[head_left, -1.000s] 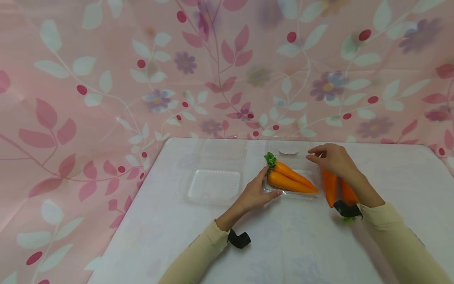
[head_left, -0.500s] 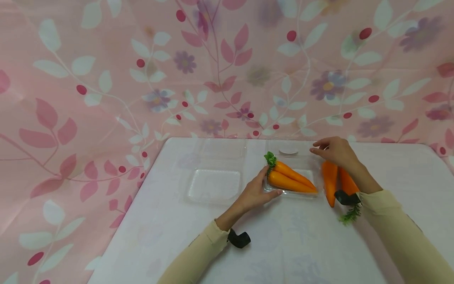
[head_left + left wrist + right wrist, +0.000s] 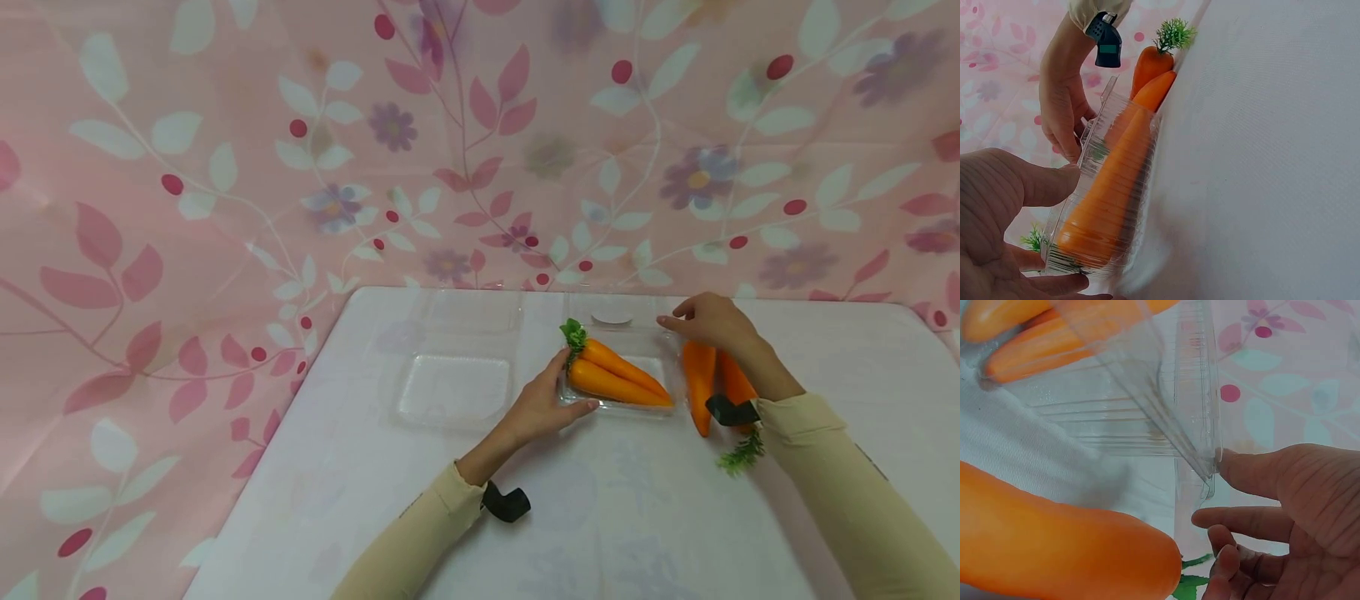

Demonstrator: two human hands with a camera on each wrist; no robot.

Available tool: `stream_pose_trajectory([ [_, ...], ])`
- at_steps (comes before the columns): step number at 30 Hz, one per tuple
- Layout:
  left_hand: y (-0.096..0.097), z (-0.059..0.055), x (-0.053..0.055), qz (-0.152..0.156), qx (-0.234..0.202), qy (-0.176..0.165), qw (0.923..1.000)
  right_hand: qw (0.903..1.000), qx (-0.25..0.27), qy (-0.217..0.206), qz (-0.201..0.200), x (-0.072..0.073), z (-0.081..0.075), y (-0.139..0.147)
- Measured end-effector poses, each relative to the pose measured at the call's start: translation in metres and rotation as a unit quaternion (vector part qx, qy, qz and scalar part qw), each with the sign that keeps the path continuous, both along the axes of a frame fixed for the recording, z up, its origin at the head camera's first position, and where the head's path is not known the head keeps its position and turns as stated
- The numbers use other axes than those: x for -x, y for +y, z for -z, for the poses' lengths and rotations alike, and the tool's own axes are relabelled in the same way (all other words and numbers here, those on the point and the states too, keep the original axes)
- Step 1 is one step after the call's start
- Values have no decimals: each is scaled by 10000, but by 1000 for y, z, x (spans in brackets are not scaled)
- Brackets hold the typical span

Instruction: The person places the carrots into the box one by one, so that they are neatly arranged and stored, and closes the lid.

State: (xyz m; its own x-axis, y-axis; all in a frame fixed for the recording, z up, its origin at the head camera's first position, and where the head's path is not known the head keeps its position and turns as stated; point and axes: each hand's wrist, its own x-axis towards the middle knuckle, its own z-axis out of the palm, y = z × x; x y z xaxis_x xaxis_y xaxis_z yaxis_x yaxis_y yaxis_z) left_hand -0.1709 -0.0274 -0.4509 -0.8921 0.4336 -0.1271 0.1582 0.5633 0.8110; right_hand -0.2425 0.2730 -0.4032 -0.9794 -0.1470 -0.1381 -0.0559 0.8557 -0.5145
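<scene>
Two orange carrots point(image 3: 617, 377) with leafy green tops lie side by side in a clear plastic clamshell box point(image 3: 651, 412), tips pointing right. My left hand point(image 3: 542, 407) grips the box at its left end; in the left wrist view the thumb lies on the rim and the fingers are by the corner near the greens. At the far right corner, my right hand point(image 3: 712, 323) pinches a clear plastic edge between thumb and index finger, as the right wrist view shows. Two more carrots point(image 3: 699, 385) lie right of the box, partly hidden under the right hand and wrist.
A second clear plastic box point(image 3: 453, 392) sits opened to the left, its lid point(image 3: 471, 312) laid back. A white cloth covers the table point(image 3: 585, 517). Behind it hangs a pink floral backdrop point(image 3: 465, 150), close to the lids.
My right hand has shifted slightly back and to the right, uncovering more of the right-hand carrots and a green top. My left hand and the boxed carrots have stayed in place.
</scene>
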Motion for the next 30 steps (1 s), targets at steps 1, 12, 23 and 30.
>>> stream_pose_trajectory([
  [1,0,0,0,1,1,-2,10000,10000,0,-8,-13,0,1,0],
  [12,1,-3,0,-38,51,-33,10000,9999,65,-107,-83,2,3,2],
  [23,1,-2,0,-64,57,-98,9999,9997,-41,-41,237,-4,-2,-3],
  [30,2,-2,-1,-118,59,-110,9999,9984,49,349,440,-7,2,-1],
])
